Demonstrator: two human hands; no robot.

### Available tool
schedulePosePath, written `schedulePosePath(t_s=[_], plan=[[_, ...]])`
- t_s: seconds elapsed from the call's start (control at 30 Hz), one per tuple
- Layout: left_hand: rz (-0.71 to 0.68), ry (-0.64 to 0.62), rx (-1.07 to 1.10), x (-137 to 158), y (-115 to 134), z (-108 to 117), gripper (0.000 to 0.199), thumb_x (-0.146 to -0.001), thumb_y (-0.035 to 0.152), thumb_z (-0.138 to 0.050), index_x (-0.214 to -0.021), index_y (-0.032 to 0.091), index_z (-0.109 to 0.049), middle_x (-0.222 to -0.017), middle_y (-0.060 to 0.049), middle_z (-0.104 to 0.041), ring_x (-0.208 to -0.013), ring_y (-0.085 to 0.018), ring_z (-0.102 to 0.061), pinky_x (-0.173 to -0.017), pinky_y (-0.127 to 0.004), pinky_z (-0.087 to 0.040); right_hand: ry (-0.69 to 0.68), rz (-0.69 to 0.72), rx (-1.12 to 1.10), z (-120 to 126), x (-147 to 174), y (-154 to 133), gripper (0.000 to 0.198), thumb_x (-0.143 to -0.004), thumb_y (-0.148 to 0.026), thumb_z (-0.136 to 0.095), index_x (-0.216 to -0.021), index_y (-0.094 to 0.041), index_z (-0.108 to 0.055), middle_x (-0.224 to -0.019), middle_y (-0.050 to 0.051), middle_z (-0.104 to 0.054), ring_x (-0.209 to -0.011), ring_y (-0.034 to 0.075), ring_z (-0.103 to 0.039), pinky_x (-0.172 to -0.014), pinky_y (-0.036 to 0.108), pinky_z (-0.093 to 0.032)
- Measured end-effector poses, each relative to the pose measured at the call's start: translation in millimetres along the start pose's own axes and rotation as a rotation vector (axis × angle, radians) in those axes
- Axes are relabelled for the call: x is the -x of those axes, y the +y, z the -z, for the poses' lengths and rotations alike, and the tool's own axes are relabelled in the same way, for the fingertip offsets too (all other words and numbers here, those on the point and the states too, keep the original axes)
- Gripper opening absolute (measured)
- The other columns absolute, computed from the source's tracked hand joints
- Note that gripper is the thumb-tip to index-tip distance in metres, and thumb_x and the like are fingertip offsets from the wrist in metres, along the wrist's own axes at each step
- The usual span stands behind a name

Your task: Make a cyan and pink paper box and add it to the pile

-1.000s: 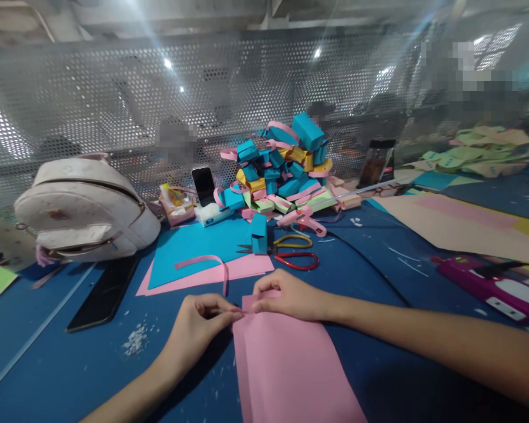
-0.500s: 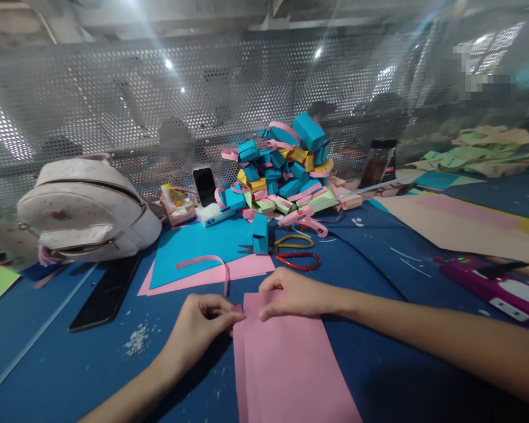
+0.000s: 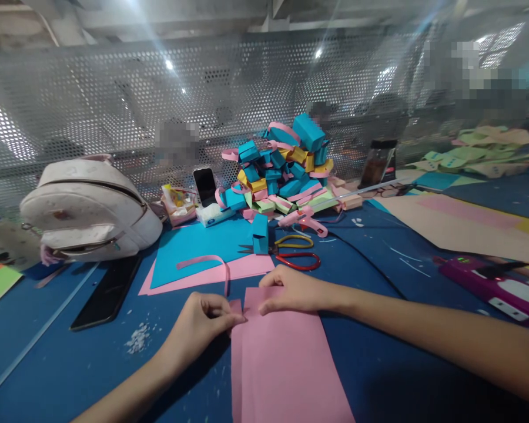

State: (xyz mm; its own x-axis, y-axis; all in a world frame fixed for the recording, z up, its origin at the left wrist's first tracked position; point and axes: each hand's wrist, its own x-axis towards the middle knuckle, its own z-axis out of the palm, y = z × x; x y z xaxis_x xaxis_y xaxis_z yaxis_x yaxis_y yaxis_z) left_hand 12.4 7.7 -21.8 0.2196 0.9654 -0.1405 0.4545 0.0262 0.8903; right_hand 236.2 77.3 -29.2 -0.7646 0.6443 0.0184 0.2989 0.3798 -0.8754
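Note:
Pink paper (image 3: 286,358), in overlapping layers, lies in front of me on the blue table. My left hand (image 3: 209,320) pinches the left edge of a lower layer near its top corner, thumb on top. With thumb and bent fingers, my right hand (image 3: 291,291) grips the top edge of the upper layer. Just beyond my hands rest scissors (image 3: 297,249) with one yellow and one red handle. A small blue paper box (image 3: 260,234) stands over their blades. A curled pink paper strip (image 3: 207,259) lies on blue and pink sheets (image 3: 167,258).
Behind are a heap of folded paper boxes (image 3: 282,164) and a pink glue gun (image 3: 304,220) with its black cord. A white backpack (image 3: 88,205) and a black phone (image 3: 106,294) sit left. To the right lies a purple power strip (image 3: 494,288).
The pink paper has shifted slightly left and its layers' top edges have moved a little. Both hands keep nearly the same places and grips.

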Motion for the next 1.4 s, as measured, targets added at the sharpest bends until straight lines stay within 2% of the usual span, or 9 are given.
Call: schedulePosePath(t_s=[0.1,0.23,0.43,0.67,0.77,0.87,1.07,1.23,1.4], plan=[[0.000,0.013,0.012,-1.1,-1.1,1.0,0.032,-0.075,0.040,-0.071,-0.061,0.012,-0.066,-0.056,-0.001,-0.059,-0.051,-0.011,-0.046,-0.050,-0.023,-0.029,-0.006,-0.024,-0.034,-0.1,-0.6,1.5,0.035,-0.074,-0.046,-0.072,-0.066,-0.013,-0.063,-0.061,-0.004,-0.049,-0.058,0.010,-0.042,-0.051,0.022,-0.026],[0.051,-0.081,-0.022,-2.6,0.2,5.0,0.030,-0.073,0.037,-0.073,-0.059,0.012,-0.066,-0.052,-0.002,-0.062,-0.048,-0.011,-0.050,-0.050,-0.022,-0.032,0.002,-0.041,-0.071,0.9,-0.8,2.1,0.035,-0.071,-0.046,-0.074,-0.068,-0.013,-0.064,-0.062,-0.004,-0.050,-0.058,0.010,-0.043,-0.051,0.020,-0.029],[0.057,-0.098,-0.058,-1.1,1.4,8.7,0.024,-0.074,0.033,-0.070,-0.062,0.012,-0.069,-0.053,-0.002,-0.063,-0.049,-0.011,-0.052,-0.050,-0.021,-0.035,-0.136,-0.093,-0.055,10.6,1.9,-1.1,0.035,-0.062,-0.044,-0.080,-0.070,-0.012,-0.068,-0.062,-0.004,-0.056,-0.056,0.010,-0.047,-0.047,0.019,-0.031],[0.022,-0.071,-0.046,-0.5,-1.2,6.3,0.026,-0.077,0.034,-0.068,-0.062,0.012,-0.069,-0.056,-0.002,-0.063,-0.054,-0.011,-0.052,-0.052,-0.022,-0.034,-0.144,-0.089,-0.027,15.1,3.1,-1.2,0.034,-0.065,-0.045,-0.078,-0.073,-0.012,-0.072,-0.066,0.000,-0.064,-0.060,0.013,-0.054,-0.049,0.020,-0.034],[0.033,-0.102,-0.094,-0.6,-0.6,6.0,0.027,-0.075,0.035,-0.070,-0.059,0.012,-0.067,-0.053,0.000,-0.060,-0.050,-0.010,-0.048,-0.050,-0.022,-0.032,-0.140,-0.101,-0.032,14.7,3.5,-0.7,0.034,-0.065,-0.045,-0.079,-0.074,-0.013,-0.072,-0.066,0.000,-0.065,-0.060,0.013,-0.055,-0.049,0.020,-0.035],[0.030,-0.132,-0.098,-0.4,-0.2,6.3,0.027,-0.074,0.034,-0.070,-0.057,0.013,-0.065,-0.053,0.000,-0.060,-0.050,-0.010,-0.048,-0.050,-0.022,-0.033,-0.144,-0.099,-0.037,14.9,3.4,1.4,0.034,-0.065,-0.045,-0.079,-0.075,-0.013,-0.072,-0.067,0.000,-0.065,-0.060,0.013,-0.055,-0.049,0.020,-0.036],[0.017,-0.089,-0.096,0.3,-0.1,7.3,0.030,-0.075,0.038,-0.069,-0.059,0.012,-0.067,-0.055,-0.002,-0.063,-0.052,-0.011,-0.051,-0.051,-0.022,-0.034,-0.134,-0.083,0.007,16.6,2.6,3.6,0.038,-0.067,-0.049,-0.077,-0.075,-0.012,-0.072,-0.064,-0.001,-0.061,-0.059,0.012,-0.053,-0.047,0.020,-0.032],[0.044,-0.165,-0.118,1.0,4.5,8.2,0.029,-0.069,0.036,-0.074,-0.054,0.013,-0.064,-0.053,-0.002,-0.064,-0.050,-0.012,-0.053,-0.050,-0.022,-0.036,-0.139,-0.099,-0.010,17.0,2.8,3.8,0.039,-0.066,-0.049,-0.077,-0.073,-0.012,-0.071,-0.062,-0.001,-0.059,-0.058,0.012,-0.052,-0.047,0.019,-0.032],[0.039,-0.181,-0.082,1.8,5.3,9.4,0.027,-0.072,0.035,-0.072,-0.058,0.013,-0.067,-0.054,-0.004,-0.066,-0.051,-0.013,-0.056,-0.052,-0.023,-0.040,-0.163,-0.093,-0.041,18.5,2.7,4.6,0.037,-0.066,-0.047,-0.077,-0.074,-0.012,-0.070,-0.065,-0.001,-0.060,-0.059,0.012,-0.053,-0.048,0.019,-0.034]])
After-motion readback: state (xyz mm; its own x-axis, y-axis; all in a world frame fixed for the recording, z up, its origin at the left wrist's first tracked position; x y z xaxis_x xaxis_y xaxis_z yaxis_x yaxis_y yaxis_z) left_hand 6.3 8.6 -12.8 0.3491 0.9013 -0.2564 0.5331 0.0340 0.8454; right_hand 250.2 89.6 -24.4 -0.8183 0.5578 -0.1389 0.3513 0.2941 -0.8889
